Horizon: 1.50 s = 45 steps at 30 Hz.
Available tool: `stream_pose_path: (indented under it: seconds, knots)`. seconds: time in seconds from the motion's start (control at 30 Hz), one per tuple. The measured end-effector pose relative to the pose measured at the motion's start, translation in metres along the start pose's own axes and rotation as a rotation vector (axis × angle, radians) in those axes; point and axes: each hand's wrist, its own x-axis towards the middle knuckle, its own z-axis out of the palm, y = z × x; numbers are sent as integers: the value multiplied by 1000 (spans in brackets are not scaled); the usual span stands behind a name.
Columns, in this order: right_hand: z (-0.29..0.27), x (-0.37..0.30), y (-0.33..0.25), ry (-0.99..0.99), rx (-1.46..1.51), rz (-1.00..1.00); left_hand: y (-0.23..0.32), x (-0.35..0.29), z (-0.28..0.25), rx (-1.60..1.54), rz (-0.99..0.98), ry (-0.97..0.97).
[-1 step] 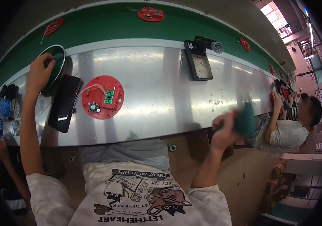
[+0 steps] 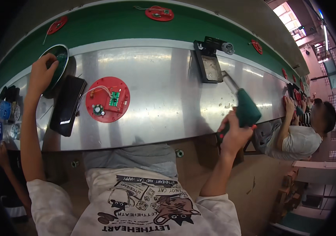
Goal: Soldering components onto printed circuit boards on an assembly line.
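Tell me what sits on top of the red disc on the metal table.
On the red disc: a small green circuit board, white wires and a round dark part. Anything beneath the disc is hidden.

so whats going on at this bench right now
A person sits at a shiny metal workbench. Their right hand grips a green electric screwdriver by its handle, tip pointing away over the bench. Their left hand reaches into a green-rimmed round dish at the far left. A red round disc with a small green circuit board lies between the hands, untouched, beside a black phone. A co-worker sits further along on the right.
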Motion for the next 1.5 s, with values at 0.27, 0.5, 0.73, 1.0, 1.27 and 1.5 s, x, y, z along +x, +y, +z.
stream_pose_path:
  seconds: [0.27,0.5,0.73,1.0,1.27,1.5]
  knots:
    - [2,-31,-3,91,432,-476,-27,1,-3,99,9,15]
    - [19,-21,12,163,198,-214,-36,9,-3,154,-25,-75]
    - [12,-36,-4,70,481,-279,-22,10,-10,130,159,224]
    - [21,-51,11,-56,536,-248,99,-30,-24,-272,436,204]
    - [65,-82,6,-489,436,-227,143,-89,23,-415,472,-57]
    - [72,-94,22,-735,302,-213,133,-101,51,-396,463,15]
